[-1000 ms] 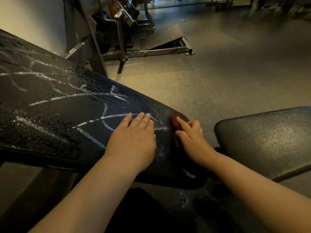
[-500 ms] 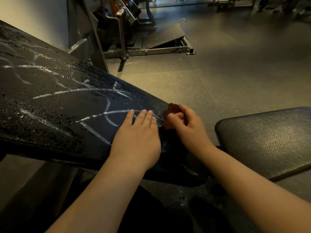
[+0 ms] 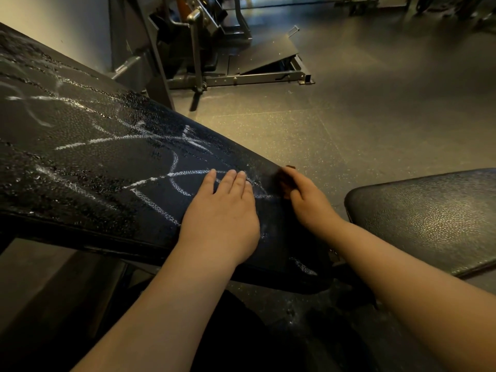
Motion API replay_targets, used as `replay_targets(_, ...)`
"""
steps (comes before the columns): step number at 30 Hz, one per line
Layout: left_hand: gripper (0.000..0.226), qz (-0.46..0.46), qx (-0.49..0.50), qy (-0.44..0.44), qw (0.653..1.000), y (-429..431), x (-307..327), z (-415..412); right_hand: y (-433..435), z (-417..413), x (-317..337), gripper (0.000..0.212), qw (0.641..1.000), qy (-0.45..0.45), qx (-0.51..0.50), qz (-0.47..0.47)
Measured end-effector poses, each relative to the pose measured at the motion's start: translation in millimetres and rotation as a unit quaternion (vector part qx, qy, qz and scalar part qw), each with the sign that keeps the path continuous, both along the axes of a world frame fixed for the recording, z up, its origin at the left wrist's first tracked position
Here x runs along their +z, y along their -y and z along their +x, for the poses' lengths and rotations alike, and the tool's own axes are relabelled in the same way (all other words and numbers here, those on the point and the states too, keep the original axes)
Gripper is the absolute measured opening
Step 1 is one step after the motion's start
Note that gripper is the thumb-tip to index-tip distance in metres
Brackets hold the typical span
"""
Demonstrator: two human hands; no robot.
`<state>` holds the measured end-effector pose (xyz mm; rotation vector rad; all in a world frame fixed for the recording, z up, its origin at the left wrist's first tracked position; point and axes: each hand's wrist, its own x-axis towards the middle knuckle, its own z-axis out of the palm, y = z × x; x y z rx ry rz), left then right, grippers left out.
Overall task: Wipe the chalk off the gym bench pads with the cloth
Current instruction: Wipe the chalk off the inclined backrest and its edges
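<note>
Cloth (image 3: 285,181): a dark reddish wad, which your right hand (image 3: 308,200) grips with curled fingers at the far edge of the inclined back pad (image 3: 94,170), near its lower end. A second ago it sat lower on the pad face, under straighter fingers. Your left hand (image 3: 222,218) stays flat on the pad, fingers straight and close together, tips touching the chalk lines (image 3: 174,174), which remain unwiped. The seat pad (image 3: 429,218) lies apart, to your right.
</note>
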<state>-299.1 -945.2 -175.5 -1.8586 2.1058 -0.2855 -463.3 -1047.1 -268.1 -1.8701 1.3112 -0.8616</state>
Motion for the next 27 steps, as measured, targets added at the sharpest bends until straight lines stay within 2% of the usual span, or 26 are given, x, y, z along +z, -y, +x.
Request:
replay_targets(2, 0.060, -0.001, 0.000, -0.001, 1.000, 1, 0, 0, -2, 8, 5, 0.051, 1.000, 0.020, -0.004, 0.003)
replay_targets(4, 0.059, -0.007, -0.002, -0.002, 1.000, 1, -2, 0, -21, 10, 9, 0.047, 0.998, 0.005, 0.027, -0.057)
replay_targets(6, 0.058, -0.009, -0.003, -0.004, 1.000, 1, -3, 0, -48, 1, 10, 0.049, 0.992, 0.004, 0.082, -0.091)
replay_targets(8, 0.059, -0.009, -0.004, -0.004, 1.000, 2, -3, -1, -60, -16, 3, 0.054, 0.988, -0.002, 0.125, -0.086)
replay_targets(10, 0.059, -0.004, -0.001, -0.004, 1.000, 1, -1, 1, -46, -19, 1, 0.062, 0.994, 0.011, 0.097, -0.041)
replay_targets(13, 0.058, -0.001, 0.002, -0.008, 1.000, -2, 2, -3, -23, -4, 4, 0.066, 0.996, 0.064, -0.025, 0.058)
replay_targets(14, 0.057, -0.004, 0.005, -0.007, 1.000, -3, 2, -6, -25, 2, 5, 0.066, 0.995, 0.070, -0.028, 0.062)
replay_targets(17, 0.057, -0.015, 0.010, -0.014, 1.000, -9, -2, -12, -65, 4, 6, 0.061, 0.997, 0.040, 0.065, -0.013)
replay_targets(20, 0.059, -0.031, 0.006, -0.023, 0.999, -11, -6, -10, -82, -14, 7, 0.052, 0.983, 0.005, 0.154, -0.097)
replay_targets(22, 0.061, -0.030, 0.004, -0.015, 0.999, -12, -7, -9, -69, -21, 3, 0.048, 0.990, 0.007, 0.118, -0.079)
replay_targets(25, 0.061, -0.028, 0.005, -0.004, 1.000, -13, -7, -10, -61, -9, 2, 0.047, 0.998, 0.032, -0.035, 0.028)
replay_targets(27, 0.061, -0.029, 0.007, 0.001, 1.000, -13, -7, -11, -80, 4, 5, 0.048, 0.999, 0.036, -0.029, 0.016)
